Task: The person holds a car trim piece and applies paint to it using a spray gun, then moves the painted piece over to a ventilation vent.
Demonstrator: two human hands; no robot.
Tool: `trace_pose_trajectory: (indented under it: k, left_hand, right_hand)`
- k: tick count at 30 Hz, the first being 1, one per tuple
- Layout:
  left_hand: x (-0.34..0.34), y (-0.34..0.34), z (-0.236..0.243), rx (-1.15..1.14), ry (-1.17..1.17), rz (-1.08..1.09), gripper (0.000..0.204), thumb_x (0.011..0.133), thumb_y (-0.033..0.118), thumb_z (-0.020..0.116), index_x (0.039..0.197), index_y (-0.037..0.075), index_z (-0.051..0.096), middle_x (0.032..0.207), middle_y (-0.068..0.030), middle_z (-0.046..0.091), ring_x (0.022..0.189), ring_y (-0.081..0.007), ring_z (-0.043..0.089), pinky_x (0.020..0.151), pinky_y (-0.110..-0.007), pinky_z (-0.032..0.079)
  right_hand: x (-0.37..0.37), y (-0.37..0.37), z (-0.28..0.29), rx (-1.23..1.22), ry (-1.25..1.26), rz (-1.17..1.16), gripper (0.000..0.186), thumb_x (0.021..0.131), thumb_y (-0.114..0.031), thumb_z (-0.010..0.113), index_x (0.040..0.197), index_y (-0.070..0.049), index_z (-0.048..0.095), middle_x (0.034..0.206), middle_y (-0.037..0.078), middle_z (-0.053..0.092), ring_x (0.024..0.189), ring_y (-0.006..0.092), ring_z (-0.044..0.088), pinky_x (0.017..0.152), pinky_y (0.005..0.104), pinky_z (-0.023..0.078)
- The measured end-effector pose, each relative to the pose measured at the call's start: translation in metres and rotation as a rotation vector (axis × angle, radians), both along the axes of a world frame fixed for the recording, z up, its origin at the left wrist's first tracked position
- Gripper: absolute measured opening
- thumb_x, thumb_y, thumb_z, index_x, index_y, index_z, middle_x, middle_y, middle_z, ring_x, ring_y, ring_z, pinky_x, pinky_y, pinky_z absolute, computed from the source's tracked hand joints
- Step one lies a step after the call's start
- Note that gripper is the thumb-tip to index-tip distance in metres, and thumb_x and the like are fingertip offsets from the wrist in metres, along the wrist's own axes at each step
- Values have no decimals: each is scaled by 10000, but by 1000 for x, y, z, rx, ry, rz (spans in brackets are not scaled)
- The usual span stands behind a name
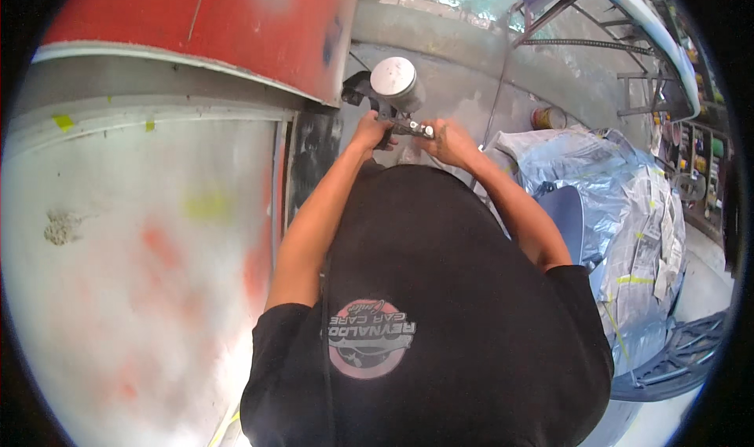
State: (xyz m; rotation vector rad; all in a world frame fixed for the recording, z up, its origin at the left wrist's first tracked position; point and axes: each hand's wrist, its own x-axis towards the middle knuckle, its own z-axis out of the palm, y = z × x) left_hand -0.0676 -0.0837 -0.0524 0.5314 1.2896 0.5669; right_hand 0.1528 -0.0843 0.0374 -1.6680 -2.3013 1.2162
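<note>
A paint spray gun [407, 126] is in front of my body, with metal knobs at its right end. Its pale cup with a round white lid [393, 76] stands above the body. My left hand [369, 130] is closed around the gun's left part, below the cup. At the knob end, my right hand [451, 142] has its fingers closed on the gun, with dark smudges on the skin. The fingertips of both hands are partly hidden. A dark object [357, 87] shows beside the cup; I cannot make out its kind.
A red panel [196, 31] and a whitish panel with red and yellow-green patches [141, 203] stand on the left. To the right are a paper- and plastic-covered pile [620, 188], a blue chair [564, 215] and a can [547, 118]. A metal rack [597, 42] holds a pale curved part.
</note>
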Motion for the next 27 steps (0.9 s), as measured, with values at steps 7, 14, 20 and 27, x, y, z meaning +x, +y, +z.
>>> trace_pose_trajectory:
  k: [7,14,20,27]
  left_hand:
    - [-25,21,11,86,47,-113,345,924,23,691,1195,-44,488,948,-172,666,673,-246,715,512,-350,587]
    - [-49,44,23,2,-77,-320,323,891,23,700,1166,-45,546,919,-150,656,681,-231,706,527,-328,561]
    - [-69,58,47,72,40,-562,415,816,70,747,1177,-78,603,987,-139,670,844,-223,683,703,-357,547]
    - [-91,58,38,366,309,-859,573,752,145,762,1270,-63,631,1155,-238,710,1097,-348,679,939,-408,523]
  right_hand:
    - [-3,19,-24,-16,48,-112,340,882,-330,722,1008,-14,727,912,286,703,912,469,688,773,523,540]
    - [-36,46,19,4,12,-204,337,881,-299,715,1096,-40,723,947,254,716,935,450,689,794,522,533]
    - [-55,68,-6,173,35,-207,312,895,-294,707,1064,-31,711,930,258,708,913,468,670,779,516,519]
    - [-80,86,1,178,20,-233,288,909,-274,702,1017,-7,699,843,261,691,845,478,665,742,514,509]
